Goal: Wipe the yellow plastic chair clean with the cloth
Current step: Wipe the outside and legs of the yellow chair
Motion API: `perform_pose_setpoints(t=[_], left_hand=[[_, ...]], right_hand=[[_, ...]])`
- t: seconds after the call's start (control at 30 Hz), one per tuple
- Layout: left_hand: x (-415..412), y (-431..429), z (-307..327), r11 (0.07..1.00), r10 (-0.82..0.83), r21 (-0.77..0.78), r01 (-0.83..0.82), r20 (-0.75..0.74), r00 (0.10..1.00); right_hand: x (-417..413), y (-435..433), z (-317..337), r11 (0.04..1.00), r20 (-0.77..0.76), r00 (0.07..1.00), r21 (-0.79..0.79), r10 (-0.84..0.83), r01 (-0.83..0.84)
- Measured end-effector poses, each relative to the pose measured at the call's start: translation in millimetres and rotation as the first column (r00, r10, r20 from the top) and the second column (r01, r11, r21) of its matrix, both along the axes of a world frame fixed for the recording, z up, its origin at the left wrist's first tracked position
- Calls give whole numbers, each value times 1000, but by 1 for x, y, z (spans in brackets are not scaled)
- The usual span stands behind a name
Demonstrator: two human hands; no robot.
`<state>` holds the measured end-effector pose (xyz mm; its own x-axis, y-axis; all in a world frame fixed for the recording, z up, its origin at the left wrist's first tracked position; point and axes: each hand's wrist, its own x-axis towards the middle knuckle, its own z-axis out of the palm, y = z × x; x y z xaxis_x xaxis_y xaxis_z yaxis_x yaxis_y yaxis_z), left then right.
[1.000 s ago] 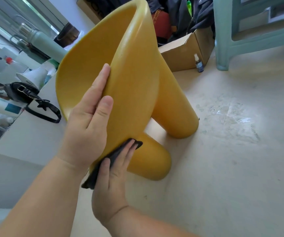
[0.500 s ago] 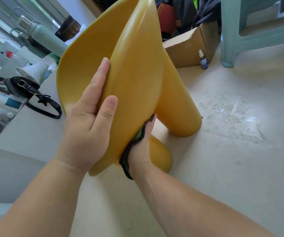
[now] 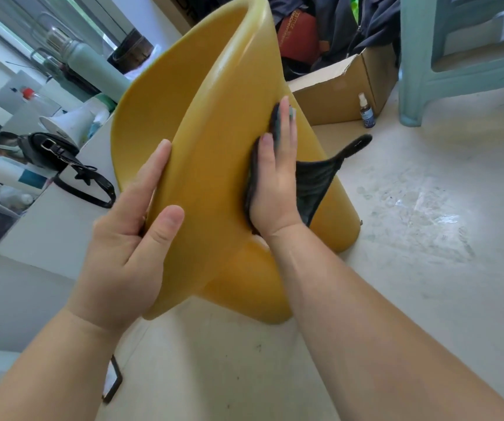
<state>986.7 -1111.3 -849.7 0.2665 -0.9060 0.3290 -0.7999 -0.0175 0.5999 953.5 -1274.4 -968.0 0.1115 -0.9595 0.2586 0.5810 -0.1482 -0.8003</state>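
The yellow plastic chair (image 3: 214,123) lies tipped on the pale floor, its rounded legs pointing right and toward me. My left hand (image 3: 132,238) grips the edge of its curved shell, fingers on the far side, thumb on the near face. My right hand (image 3: 275,177) presses a dark cloth (image 3: 314,180) flat against the underside of the shell, fingers straight and pointing up. A loose corner of the cloth hangs out to the right over the chair's leg.
A cardboard box (image 3: 341,92) and a small spray bottle (image 3: 366,112) stand behind the chair. A pale green stool (image 3: 427,71) is at the upper right. A black bag with a strap (image 3: 62,159), bottles and a flask crowd the low ledge on the left.
My right hand slid the cloth up from near the lower leg to the upper part of the shell's underside. My left hand kept its grip on the edge.
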Motion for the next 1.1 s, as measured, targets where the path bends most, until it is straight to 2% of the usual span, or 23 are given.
perform_pose_setpoints(t=[0.1, 0.2, 0.27, 0.33, 0.4, 0.43, 0.5, 0.53, 0.57, 0.6, 0.7, 0.8, 0.87, 0.93, 1.03, 1.1], left_hand=[[0, 24, -3, 999, 29, -17, -30, -60, 998], [-1, 41, -1, 997, 76, -4, -76, -88, 993], [-6, 46, 2, 987, 160, 3, -160, -63, 985], [-13, 41, 10, 952, 305, -68, -298, 147, 941], [-22, 23, 25, 878, 479, -215, -428, 389, 787], [-29, 11, 35, 852, 524, -272, -448, 441, 729], [-44, -18, 55, 858, 513, -271, -435, 481, 711], [-48, -30, 62, 867, 492, -227, -443, 527, 693], [-50, -39, 66, 872, 458, -167, -460, 608, 648], [-48, -45, 68, 879, 402, -102, -466, 685, 608], [-29, -42, 65, 898, 283, 3, -440, 762, 583], [-16, -25, 62, 901, 276, 36, -432, 719, 638], [-13, -18, 60, 903, 271, 48, -427, 706, 654], [-10, -11, 56, 893, 256, 71, -445, 732, 632], [-5, 1, 49, 878, 242, 87, -471, 768, 593], [-3, 8, 46, 889, 247, 62, -453, 769, 590]], right_hand=[[4, -39, 3, 989, 121, 984, 49, 131, -137], [14, -14, 0, 972, 182, 969, 133, 167, -193], [16, 15, -8, 954, 166, 974, 234, 153, -190], [19, 50, -16, 931, 64, 978, 298, 200, -210], [24, 97, -19, 964, -90, 974, 186, 208, -189], [27, 125, -21, 970, -106, 970, 126, 220, -206], [23, 177, -12, 922, -47, 929, 151, 367, -357], [18, 193, -3, 886, -70, 890, 161, 450, -436], [15, 198, 7, 882, -154, 869, 116, 471, -458], [12, 196, 16, 894, -228, 868, 37, 442, -446], [23, 147, 36, 952, -245, 939, -129, 240, -277], [35, 89, 41, 970, -335, 934, -158, 123, -185], [41, 76, 19, 977, -430, 902, -173, 40, -126], [44, 83, -26, 989, -548, 836, -117, 14, -93], [37, 113, -106, 984, -678, 716, 77, 168, -158], [30, 124, -136, 964, -712, 651, 175, 263, -198]])
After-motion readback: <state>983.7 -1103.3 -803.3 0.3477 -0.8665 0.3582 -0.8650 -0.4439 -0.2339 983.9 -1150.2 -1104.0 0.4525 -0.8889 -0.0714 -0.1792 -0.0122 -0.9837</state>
